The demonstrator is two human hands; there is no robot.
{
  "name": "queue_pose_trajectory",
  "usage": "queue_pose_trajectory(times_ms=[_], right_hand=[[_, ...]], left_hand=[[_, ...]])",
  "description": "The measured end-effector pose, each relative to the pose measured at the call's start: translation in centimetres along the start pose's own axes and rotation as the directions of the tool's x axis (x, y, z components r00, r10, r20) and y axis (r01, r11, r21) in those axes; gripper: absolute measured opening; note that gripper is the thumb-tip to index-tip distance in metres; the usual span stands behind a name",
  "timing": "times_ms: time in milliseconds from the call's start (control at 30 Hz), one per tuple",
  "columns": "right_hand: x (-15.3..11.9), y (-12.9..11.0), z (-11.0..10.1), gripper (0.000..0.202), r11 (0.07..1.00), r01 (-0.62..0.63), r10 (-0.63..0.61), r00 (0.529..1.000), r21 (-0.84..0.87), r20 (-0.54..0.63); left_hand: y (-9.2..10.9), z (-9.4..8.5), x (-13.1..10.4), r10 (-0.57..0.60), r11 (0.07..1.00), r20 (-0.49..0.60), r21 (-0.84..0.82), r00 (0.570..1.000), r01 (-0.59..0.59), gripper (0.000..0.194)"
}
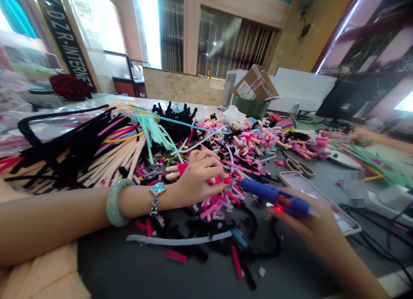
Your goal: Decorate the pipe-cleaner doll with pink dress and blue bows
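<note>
My left hand [201, 176], with a jade bangle [118, 203] and a watch [155, 195] on its wrist, is closed on a small pink pipe-cleaner doll [177, 171]. The doll's peach ends stick out on the left, and most of it is hidden by my fingers. My right hand [311, 219] is wrapped round a blue hot glue gun [263, 190] with a glowing red light. The gun's nozzle points left, close to the fingertips of my left hand. Cut pipe-cleaner pieces [214, 206] in pink, purple and black lie beneath both hands.
Long beige pipe cleaners [112, 163] and mint ones [156, 131] are bundled at left. Finished-looking pink dolls [254, 140] are heaped behind my hands. Scissors [298, 166] and a phone [319, 200] lie at right, near black cables [371, 234]. A cardboard box [256, 84] stands at the back.
</note>
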State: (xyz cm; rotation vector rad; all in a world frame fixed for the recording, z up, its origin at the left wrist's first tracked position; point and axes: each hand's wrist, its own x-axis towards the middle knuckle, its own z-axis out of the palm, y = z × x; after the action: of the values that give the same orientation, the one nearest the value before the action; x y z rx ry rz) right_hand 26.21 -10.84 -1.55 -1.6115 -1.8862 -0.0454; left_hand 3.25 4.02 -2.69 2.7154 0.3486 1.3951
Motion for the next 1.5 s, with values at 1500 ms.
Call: queue_pose_trajectory(times_ms=[1500], right_hand=[[-0.20,-0.47,-0.07,0.022,0.992,-0.057,0.061,0.998,0.116,-0.029]], left_hand=[[-0.54,0.12,-0.11,-0.019,0.990,0.055,-0.138,0.998,0.026,0.005]])
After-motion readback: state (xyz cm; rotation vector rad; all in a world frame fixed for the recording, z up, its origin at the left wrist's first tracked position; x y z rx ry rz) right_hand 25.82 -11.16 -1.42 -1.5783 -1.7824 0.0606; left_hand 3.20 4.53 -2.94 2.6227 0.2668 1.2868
